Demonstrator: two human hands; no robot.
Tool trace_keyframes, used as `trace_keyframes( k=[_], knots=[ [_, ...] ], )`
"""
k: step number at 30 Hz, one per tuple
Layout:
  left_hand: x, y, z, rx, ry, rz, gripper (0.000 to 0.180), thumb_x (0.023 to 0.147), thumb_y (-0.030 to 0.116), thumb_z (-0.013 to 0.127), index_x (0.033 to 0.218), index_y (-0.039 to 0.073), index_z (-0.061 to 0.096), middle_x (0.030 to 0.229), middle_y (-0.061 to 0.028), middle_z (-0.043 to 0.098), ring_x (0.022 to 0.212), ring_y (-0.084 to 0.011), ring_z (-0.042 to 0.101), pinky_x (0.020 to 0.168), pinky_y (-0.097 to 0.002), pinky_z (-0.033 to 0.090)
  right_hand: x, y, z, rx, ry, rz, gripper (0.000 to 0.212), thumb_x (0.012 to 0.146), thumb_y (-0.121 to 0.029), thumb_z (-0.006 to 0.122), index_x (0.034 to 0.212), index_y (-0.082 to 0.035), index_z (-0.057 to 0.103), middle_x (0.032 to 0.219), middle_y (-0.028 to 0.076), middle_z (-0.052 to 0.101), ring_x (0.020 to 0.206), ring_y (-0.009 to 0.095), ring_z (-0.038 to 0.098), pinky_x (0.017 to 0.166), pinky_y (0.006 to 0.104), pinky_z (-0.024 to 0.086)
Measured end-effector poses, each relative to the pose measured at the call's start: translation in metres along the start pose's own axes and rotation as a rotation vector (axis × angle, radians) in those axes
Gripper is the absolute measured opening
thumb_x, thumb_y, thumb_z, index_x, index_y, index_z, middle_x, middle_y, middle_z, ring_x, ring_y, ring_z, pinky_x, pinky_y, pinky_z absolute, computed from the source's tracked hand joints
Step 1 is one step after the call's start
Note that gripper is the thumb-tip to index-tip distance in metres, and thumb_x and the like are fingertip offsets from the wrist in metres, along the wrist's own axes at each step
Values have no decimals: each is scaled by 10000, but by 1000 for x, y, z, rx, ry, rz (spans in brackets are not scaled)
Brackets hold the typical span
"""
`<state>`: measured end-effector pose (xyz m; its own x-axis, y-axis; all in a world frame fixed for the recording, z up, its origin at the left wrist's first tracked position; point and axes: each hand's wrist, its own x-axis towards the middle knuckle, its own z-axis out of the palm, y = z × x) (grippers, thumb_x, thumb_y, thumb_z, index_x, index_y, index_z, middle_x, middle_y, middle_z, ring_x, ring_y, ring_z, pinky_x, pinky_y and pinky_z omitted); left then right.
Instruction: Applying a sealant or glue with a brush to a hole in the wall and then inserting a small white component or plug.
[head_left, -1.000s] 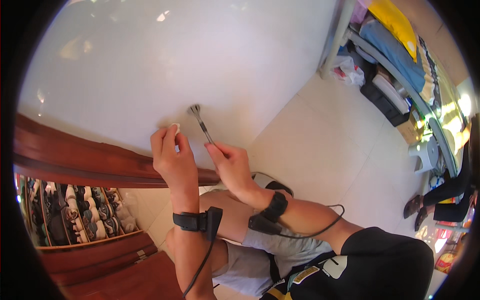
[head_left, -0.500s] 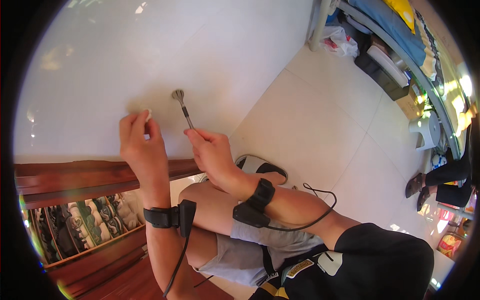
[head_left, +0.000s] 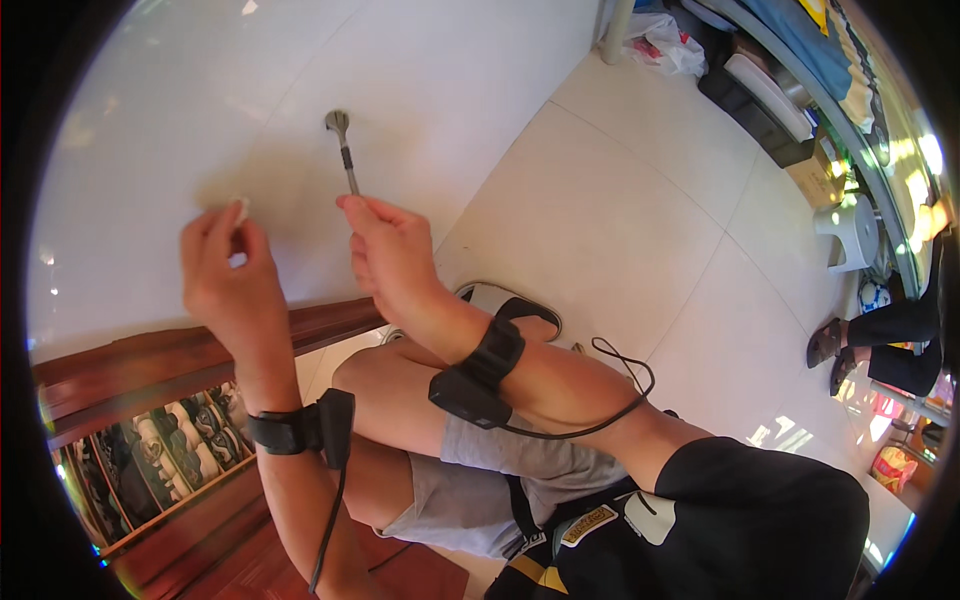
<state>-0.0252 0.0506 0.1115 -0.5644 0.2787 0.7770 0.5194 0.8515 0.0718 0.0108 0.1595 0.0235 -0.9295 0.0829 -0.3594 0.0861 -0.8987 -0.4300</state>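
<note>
My right hand (head_left: pixel 395 250) is closed around the lower end of a slim metal tool (head_left: pixel 347 157) with a dark band on its shaft. The tool's rounded head has a notch and lies against or just in front of the white wall (head_left: pixel 430 90); I cannot tell whether it touches. To its left, my left hand (head_left: pixel 232 275) pinches a small white piece (head_left: pixel 243 208) between thumb and fingers, close to the wall. Most of that piece is hidden by the fingertips. Both wrists wear black strapped devices with cables.
Below my left hand runs a dark red wooden rail (head_left: pixel 120 372), with rolled fabric items (head_left: pixel 170 450) in a compartment under it. Off to the right are a white stool (head_left: pixel 850 235), a cardboard box (head_left: pixel 818 178) and another person's feet (head_left: pixel 826 345). A plastic bag (head_left: pixel 665 45) lies by a post.
Both hands have shifted up and left in the picture, along with the tool and the white piece. The surroundings have shifted slightly too. Both grips look the same.
</note>
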Motion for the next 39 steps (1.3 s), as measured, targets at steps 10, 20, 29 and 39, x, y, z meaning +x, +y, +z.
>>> trace_keyframes(
  k=[10,20,29,39],
  knots=[
    [-25,-5,18,9,-186,5,190,824,-72,684,998,-10,725,963,-109,667,729,-229,664,639,-339,544,3,13,-27,25,96,224,285,1029,-241,578,1188,-9,626,624,-68,372,449,45,278,401,252,187],
    [-56,-15,29,-86,-390,-80,220,798,-114,676,1001,-37,707,952,-122,644,723,-246,649,624,-340,538,15,31,-45,191,137,408,246,986,-236,599,1148,-52,590,635,-56,329,464,52,277,395,243,182],
    [-60,-19,25,-45,-270,-76,211,808,-124,661,993,-32,704,944,-113,641,736,-255,649,619,-351,531,-15,36,-33,143,119,544,226,988,-200,578,1158,-52,600,637,-71,333,460,52,269,395,238,178],
    [-79,-28,31,-19,-465,-125,225,803,-112,665,1001,-16,711,955,-134,643,793,-315,651,662,-402,533,-24,36,-24,94,108,565,218,991,-217,591,1146,-72,638,644,-46,365,461,59,277,401,237,184]
  ],
)
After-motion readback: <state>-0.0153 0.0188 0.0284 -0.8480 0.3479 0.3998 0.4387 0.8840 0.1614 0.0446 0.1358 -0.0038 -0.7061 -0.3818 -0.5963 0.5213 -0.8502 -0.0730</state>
